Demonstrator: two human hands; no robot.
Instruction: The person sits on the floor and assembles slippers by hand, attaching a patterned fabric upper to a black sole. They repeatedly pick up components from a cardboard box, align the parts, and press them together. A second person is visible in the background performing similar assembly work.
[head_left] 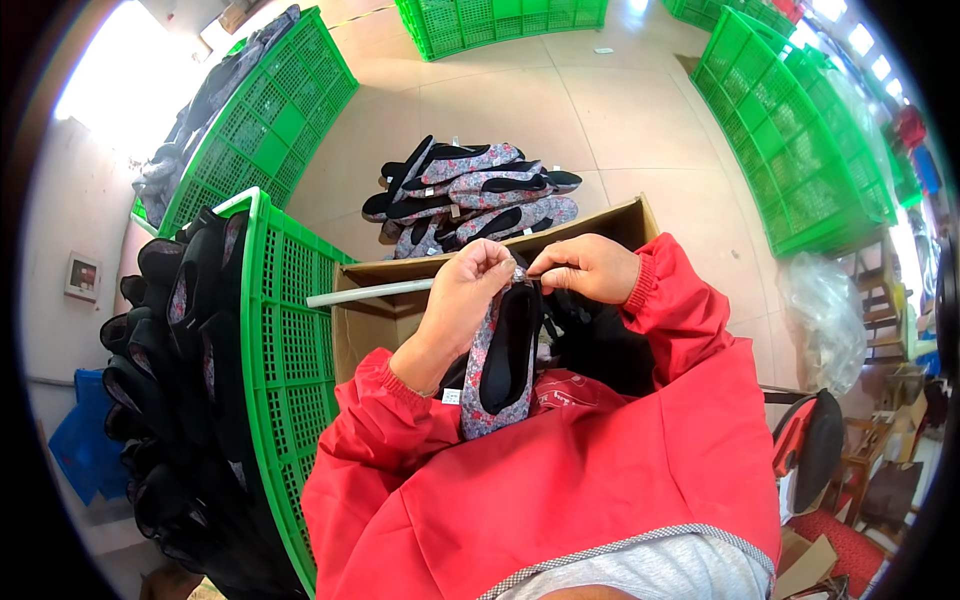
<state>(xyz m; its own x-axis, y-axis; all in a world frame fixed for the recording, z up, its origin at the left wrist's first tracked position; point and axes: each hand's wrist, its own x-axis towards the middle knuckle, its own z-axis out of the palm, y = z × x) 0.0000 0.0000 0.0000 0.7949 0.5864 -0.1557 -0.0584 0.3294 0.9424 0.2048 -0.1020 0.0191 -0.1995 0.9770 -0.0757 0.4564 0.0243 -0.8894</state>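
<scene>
Red sleeves [560,480] fill six o'clock. Just above, both hands pinch a floral slipper [500,360] at its twelve o'clock end: left hand [462,295] and right hand [585,268] closed on it. It looks light, soft and bendable, best held by the rim.

The shoe [500,355] in my left hand [465,290] is matt flowered cloth with a black fabric lining. My sleeves [690,300] are smooth, faintly shiny red cloth. Behind my hands the box [375,320] is dull brown cardboard. Left of them the crate [285,330] is glossy green plastic lattice. The floor [600,120] looks like polished tile.
</scene>
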